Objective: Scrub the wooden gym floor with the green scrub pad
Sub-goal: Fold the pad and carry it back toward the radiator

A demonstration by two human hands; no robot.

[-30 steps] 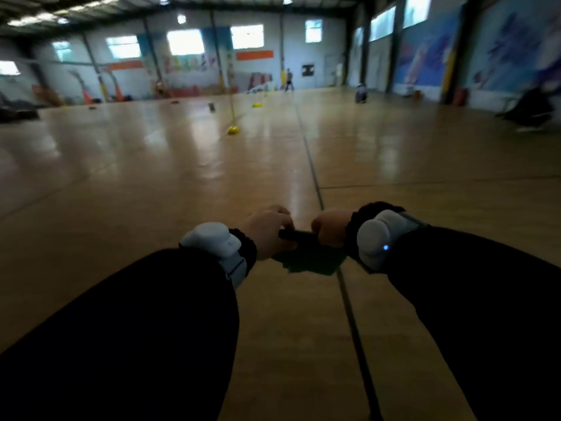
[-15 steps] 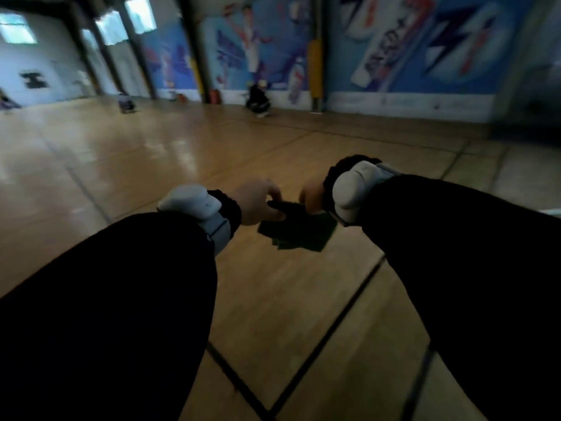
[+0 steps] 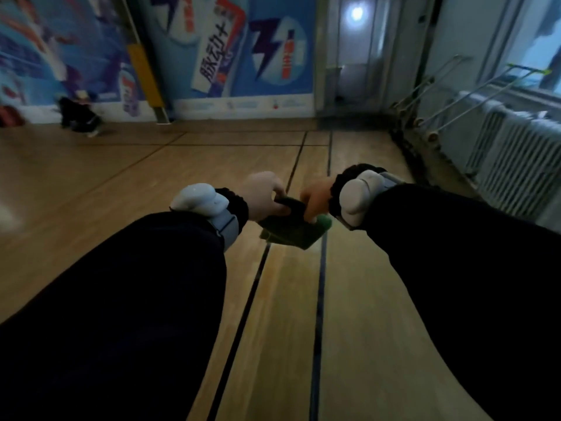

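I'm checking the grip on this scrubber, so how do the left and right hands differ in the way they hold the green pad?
The left hand looks pale and shows more of itself, its fingers curled over the pad's dark top edge; the right hand looks orange-toned and is mostly hidden behind its wrist. The left hand grips the left end of the green scrub pad, the right hand the right end. Both wear a pale wrist device over a dark sleeve and hold the pad.

Hands: my left hand (image 3: 263, 196) and right hand (image 3: 315, 198) both grip the flat green scrub pad (image 3: 291, 230).
Floor: I see the glossy wooden gym floor (image 3: 349, 299), dark lines crossing.
Two o'clock: white ribbed metal radiator (image 3: 522, 156).
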